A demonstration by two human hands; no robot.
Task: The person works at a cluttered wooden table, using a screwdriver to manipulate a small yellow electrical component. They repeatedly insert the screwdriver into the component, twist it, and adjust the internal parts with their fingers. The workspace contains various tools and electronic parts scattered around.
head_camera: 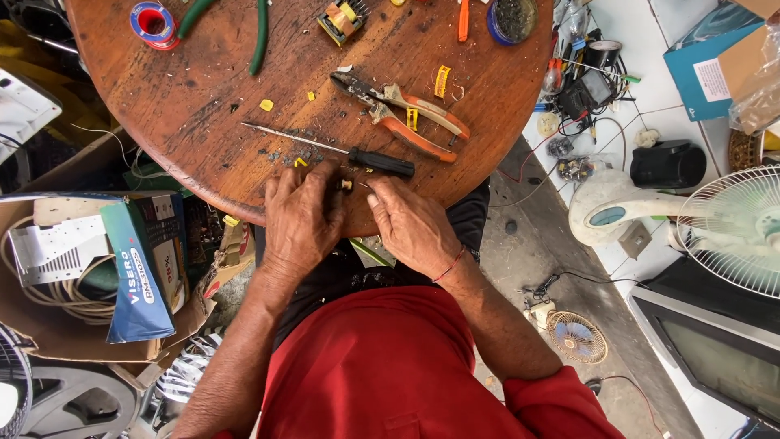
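Blue-and-white carton (142, 268) in an open cardboard box (49, 337) lower left; dark screen (715, 349) lower right

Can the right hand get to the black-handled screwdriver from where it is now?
Probably yes: the black-handled screwdriver lies on the round wooden table just beyond the right hand, with nothing between them.

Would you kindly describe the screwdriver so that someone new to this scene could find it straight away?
Start at the round wooden table and look to its near edge, just beyond the left hand and right hand. The screwdriver lies flat there. Its black handle and long thin shaft set it apart from the orange-handled pliers behind it.
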